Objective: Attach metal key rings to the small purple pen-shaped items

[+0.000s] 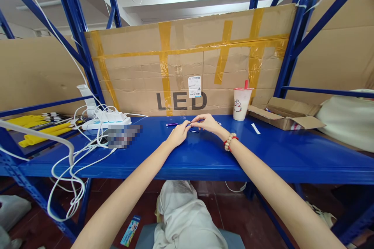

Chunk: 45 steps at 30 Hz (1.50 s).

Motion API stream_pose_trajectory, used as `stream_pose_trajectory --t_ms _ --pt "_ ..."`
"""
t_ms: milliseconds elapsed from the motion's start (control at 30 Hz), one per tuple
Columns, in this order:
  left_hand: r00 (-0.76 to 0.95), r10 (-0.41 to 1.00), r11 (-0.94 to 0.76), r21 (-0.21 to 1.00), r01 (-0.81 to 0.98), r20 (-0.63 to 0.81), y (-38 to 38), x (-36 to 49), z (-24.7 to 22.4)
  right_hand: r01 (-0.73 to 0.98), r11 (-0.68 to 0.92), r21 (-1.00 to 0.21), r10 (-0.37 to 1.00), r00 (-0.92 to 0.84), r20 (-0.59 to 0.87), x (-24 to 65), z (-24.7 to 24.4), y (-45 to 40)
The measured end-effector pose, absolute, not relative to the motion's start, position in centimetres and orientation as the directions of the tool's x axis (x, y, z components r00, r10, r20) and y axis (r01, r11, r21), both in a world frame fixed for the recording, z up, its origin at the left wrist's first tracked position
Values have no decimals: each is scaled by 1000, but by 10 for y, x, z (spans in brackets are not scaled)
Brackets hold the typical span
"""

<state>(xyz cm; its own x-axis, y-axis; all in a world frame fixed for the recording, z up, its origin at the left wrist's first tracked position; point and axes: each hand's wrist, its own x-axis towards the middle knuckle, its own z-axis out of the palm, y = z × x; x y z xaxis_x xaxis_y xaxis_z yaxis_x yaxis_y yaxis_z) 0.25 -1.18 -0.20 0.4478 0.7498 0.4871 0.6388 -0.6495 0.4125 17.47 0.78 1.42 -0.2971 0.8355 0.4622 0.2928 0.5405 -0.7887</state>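
Over the blue shelf top [140, 163], my left hand [179, 134] and my right hand [206, 122] meet fingertip to fingertip. Both are closed in a pinch around something small and dark, too little of it showing to name. A short purple, pen-like piece [172, 124] lies just left of my left fingers. Below my right fingers rests a small dark blue piece with a shiny edge [193, 131]. The tip of a pale, thin item [219, 123] shows beside my right wrist, which wears a beaded bracelet [229, 142].
A lidded cup with a red straw [242, 103], a white strip [255, 128] and an open cardboard box [284, 113] are on the right. White cables [101, 128] and a power strip [111, 116] crowd the left. A taped cardboard panel [137, 78] stands behind.
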Motion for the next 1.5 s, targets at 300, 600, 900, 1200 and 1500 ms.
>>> stream_pose_trajectory --t_ms 300,600,900,1200,1500 --pt "457 740 -665 431 610 493 -11 3 -3 290 548 -785 832 -287 475 173 15 9" --pt "456 743 -664 454 594 491 -12 2 -2 276 551 -788 829 -287 479 173 13 9" --pt "438 756 -648 457 610 487 -10 3 -3 296 556 -777 826 -293 481 172 13 8" --pt "436 750 -652 447 613 497 -12 3 -3 327 521 -788 847 -309 432 173 10 11" --pt "444 728 -673 422 607 522 -11 2 -3 363 457 -812 883 -294 366 172 12 7"
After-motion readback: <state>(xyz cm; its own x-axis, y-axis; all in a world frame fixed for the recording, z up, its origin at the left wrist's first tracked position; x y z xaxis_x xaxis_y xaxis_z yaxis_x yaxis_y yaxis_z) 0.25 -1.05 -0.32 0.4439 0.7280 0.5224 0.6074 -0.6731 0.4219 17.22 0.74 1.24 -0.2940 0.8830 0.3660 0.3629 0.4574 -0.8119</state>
